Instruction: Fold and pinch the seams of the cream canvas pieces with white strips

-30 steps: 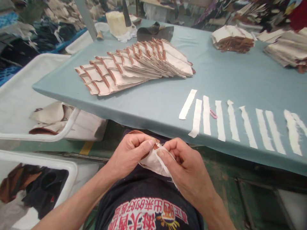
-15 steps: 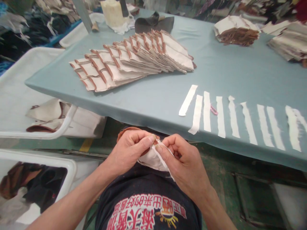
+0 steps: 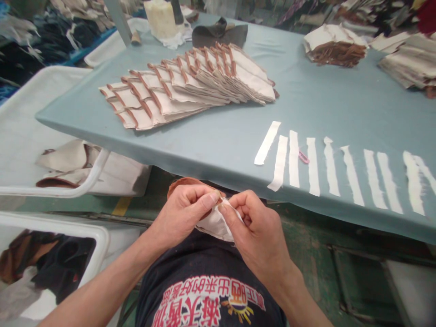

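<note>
In front of my lap, a white fabric piece with brown edging (image 3: 215,225) is held between both hands. My left hand (image 3: 184,211) is closed, its thumb and index finger pinching the brown-trimmed edge. Close beside it, my right hand (image 3: 257,225) is also closed, thumb on top, gripping white cloth of the same piece at its upper edge. The fingertips of the two hands nearly meet. Whether a separate narrow strip lies under my right thumb is hidden by the fingers. Brown material (image 3: 185,182) shows behind my left hand.
On the blue-green table (image 3: 204,141) lie a fanned stack of brown-edged white fabric pieces (image 3: 163,93), several white cloth strips (image 3: 312,165) and a small pink tool (image 3: 304,157). More fabric stacks (image 3: 335,43) sit at the back right. White bins (image 3: 98,175) with fabric stand at left.
My right hand has shifted slightly left and turned a little. The white cloth end that hung below its thumb is now out of sight. My left hand keeps its pinch almost unmoved.
</note>
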`<action>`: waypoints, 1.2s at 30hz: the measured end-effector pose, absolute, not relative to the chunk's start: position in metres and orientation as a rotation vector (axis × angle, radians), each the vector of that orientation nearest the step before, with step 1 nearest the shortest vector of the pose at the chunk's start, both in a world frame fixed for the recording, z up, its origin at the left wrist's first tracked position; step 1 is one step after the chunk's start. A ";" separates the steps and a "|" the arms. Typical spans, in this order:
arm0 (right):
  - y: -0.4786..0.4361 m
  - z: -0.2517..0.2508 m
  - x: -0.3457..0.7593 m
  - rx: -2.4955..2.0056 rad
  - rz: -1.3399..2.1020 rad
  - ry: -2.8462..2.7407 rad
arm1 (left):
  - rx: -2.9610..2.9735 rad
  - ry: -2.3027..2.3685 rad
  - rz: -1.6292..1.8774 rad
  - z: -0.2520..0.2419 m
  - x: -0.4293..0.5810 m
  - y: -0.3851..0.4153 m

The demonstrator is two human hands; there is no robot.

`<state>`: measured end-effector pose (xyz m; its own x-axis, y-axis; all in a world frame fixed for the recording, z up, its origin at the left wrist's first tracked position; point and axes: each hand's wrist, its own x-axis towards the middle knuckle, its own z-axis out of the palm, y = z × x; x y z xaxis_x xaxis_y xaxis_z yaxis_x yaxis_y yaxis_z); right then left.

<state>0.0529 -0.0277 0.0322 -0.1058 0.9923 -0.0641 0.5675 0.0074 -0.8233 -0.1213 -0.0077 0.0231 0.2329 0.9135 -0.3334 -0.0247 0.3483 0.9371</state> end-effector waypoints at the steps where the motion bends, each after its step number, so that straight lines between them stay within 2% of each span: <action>1: -0.028 0.032 0.052 -1.610 0.951 -1.742 | 1.008 1.142 0.821 0.023 -0.122 -0.008; 9: -0.026 0.033 0.051 -1.694 0.821 -1.736 | 1.041 1.160 0.836 0.026 -0.121 -0.007; 18: -0.018 0.029 0.054 -1.518 1.236 -1.546 | 1.162 1.056 0.817 0.028 -0.126 -0.008; 30: -0.019 0.032 0.055 -1.445 1.286 -1.486 | 1.165 1.105 0.793 0.041 -0.121 -0.010; 36: -0.015 0.030 0.058 -1.350 1.445 -1.452 | 1.085 1.169 0.812 0.040 -0.113 -0.013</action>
